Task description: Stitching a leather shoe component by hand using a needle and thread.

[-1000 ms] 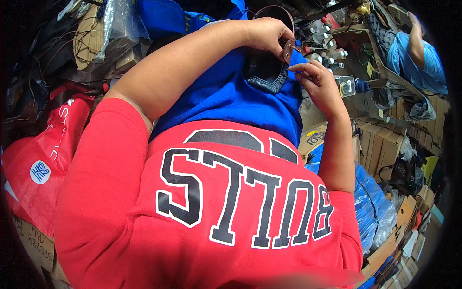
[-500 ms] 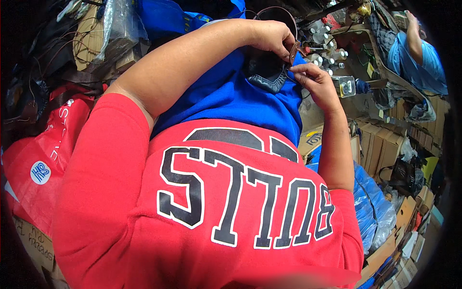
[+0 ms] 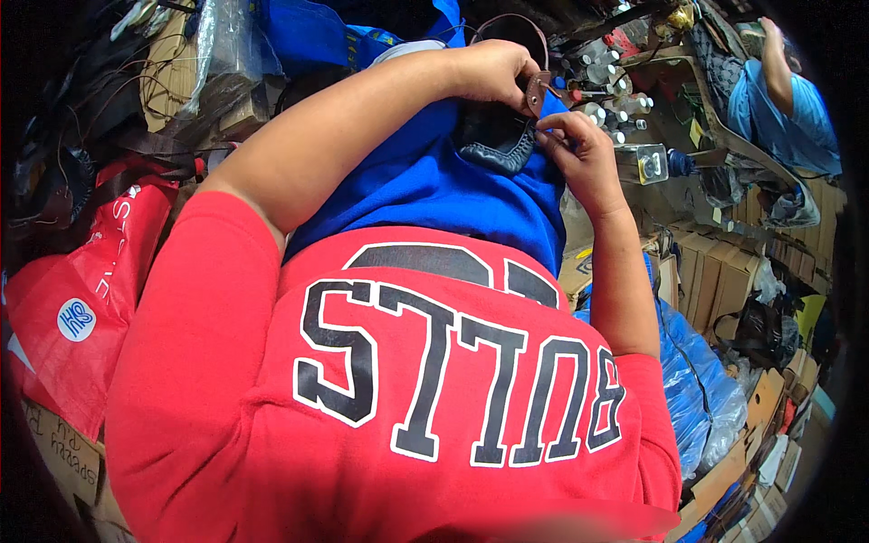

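Note:
Over the blue cloth on my lap lies a black leather shoe piece with a thick stitched edge; its far part is in shadow. My left hand is closed, gripping a small brown leather piece with holes in it, just above the black leather. Close beside it on the right, my right hand pinches with thumb and forefinger near the stitched edge. Whatever sits in that pinch is too small to make out. A bit of blue material shows between the two hands.
Several small bottles and a clear square jar stand at right. Beyond them is another person in light blue. Cardboard and blue plastic wrapping lie lower right; a red bag is at left.
Both hands have shifted slightly left, the brown leather piece with the left one. More of the brown piece shows now, and the right fingers are curled closer in.

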Demonstrator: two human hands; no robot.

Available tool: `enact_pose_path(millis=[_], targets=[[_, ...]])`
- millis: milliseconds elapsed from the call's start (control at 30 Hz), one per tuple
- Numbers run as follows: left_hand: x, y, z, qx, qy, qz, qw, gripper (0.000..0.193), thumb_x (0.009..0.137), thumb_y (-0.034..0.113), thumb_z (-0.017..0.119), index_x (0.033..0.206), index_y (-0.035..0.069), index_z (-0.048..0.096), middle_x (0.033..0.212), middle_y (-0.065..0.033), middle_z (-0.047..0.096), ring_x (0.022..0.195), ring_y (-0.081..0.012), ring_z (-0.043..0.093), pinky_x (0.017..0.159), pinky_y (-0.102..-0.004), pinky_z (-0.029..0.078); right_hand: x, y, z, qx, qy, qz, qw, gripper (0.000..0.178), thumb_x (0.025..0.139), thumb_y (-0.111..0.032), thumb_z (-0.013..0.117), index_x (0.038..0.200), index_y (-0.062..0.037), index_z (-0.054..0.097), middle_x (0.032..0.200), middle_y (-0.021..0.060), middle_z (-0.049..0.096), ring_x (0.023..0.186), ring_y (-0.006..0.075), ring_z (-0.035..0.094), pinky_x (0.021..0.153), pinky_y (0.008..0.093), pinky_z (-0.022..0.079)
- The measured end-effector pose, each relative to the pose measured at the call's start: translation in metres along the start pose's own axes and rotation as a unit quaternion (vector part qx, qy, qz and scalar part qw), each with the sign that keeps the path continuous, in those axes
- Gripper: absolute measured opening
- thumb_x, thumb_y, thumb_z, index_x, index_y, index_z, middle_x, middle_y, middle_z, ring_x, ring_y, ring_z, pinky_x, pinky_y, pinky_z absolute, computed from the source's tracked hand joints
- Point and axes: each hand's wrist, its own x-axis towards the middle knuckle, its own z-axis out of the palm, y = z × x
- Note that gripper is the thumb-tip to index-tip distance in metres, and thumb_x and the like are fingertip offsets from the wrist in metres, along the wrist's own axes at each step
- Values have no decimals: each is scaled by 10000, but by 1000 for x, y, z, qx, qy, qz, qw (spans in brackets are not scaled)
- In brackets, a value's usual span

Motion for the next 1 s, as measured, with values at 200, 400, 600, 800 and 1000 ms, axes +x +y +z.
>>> enact_pose_path(millis=[200,400,600,800,1000], targets=[[-57,-46,-91,-43,198,-123,971,272,657,20,563,923,18,620,846,-89,610,817,-194,580,736,-328,479,-11,-2,-1,7,30,-13,999,216,777,-5,649,962,-111,683,808,47,550,733,155,573,671,265,467],[-191,-21,-219,58,404,-215,887,272,865,79,439,1038,52,647,955,-78,638,928,-201,592,876,-295,416,-20,-2,3,42,47,-4,998,271,790,0,630,1020,-133,684,820,52,542,736,167,569,677,267,470],[-241,-57,-192,493,342,-218,769,450,796,-12,475,1178,177,621,1072,-110,547,1045,-251,533,917,-332,425,-18,-16,7,14,45,-4,999,263,785,-7,628,1012,-126,684,792,74,541,715,196,569,671,286,471],[-134,54,-37,107,198,-26,974,344,758,-83,566,1028,99,676,827,-91,578,720,-192,584,670,-290,486,-25,-22,12,-74,64,-17,995,272,766,-32,635,1019,-124,679,765,104,563,672,262,567,643,351,463],[-90,40,14,149,149,34,977,115,725,98,678,839,106,682,735,-68,568,760,-256,581,663,-370,445,-27,-25,17,-99,81,-22,992,257,775,-55,628,1019,-120,679,766,95,568,665,262,561,640,377,446]])
